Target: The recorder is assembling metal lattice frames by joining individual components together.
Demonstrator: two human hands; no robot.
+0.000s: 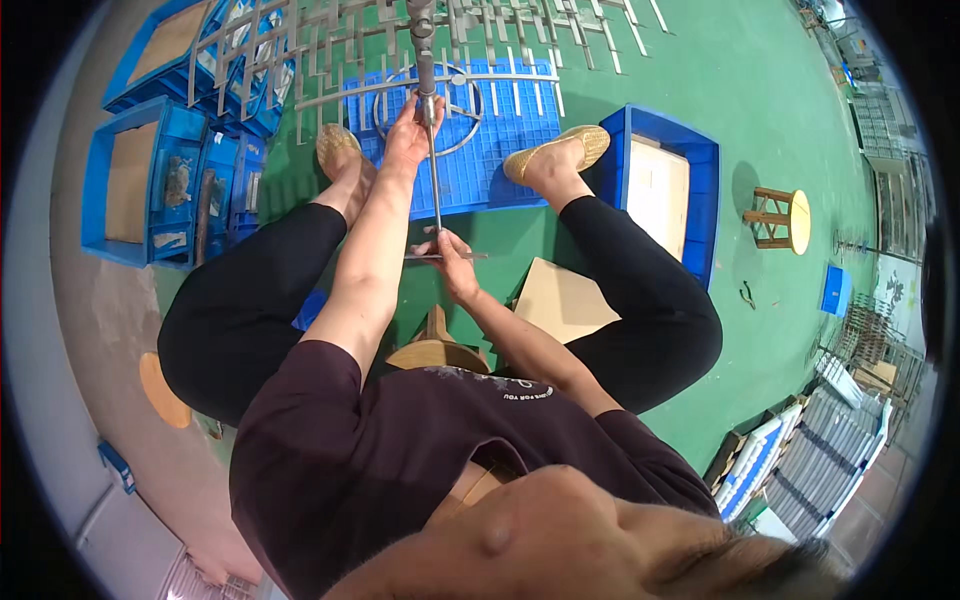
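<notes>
Seat: a wooden stool (437, 355) stands below the person in a dark shirt (300, 430), knees spread in black trousers (650, 330).
Right hand (457, 265): closed around the lower end of a slim metal rod (435, 185), where a thin crossbar (472, 257) sticks out to either side.
Cardboard: a tan sheet (565, 300) lies on the green floor (740, 325), near the right forearm.
Metal rod: runs straight between the two hands, above the edge of a blue plastic pallet (465, 185).
Left hand (406, 138): fingers curled about the rod's upper end, at a bright collar below a grey metal fitting (425, 65).
Feet: gold-toned shoes (585, 148) stand on either side of the pallet.
Sides: blue bins (98, 185) are grouped at left; a blue crate (705, 200) and a yellow-topped stool (799, 222) stand at right.
Far end: a metal ring (479, 118) shows beyond the left hand, and a lattice of flat metal strips (360, 40) spreads past it.
</notes>
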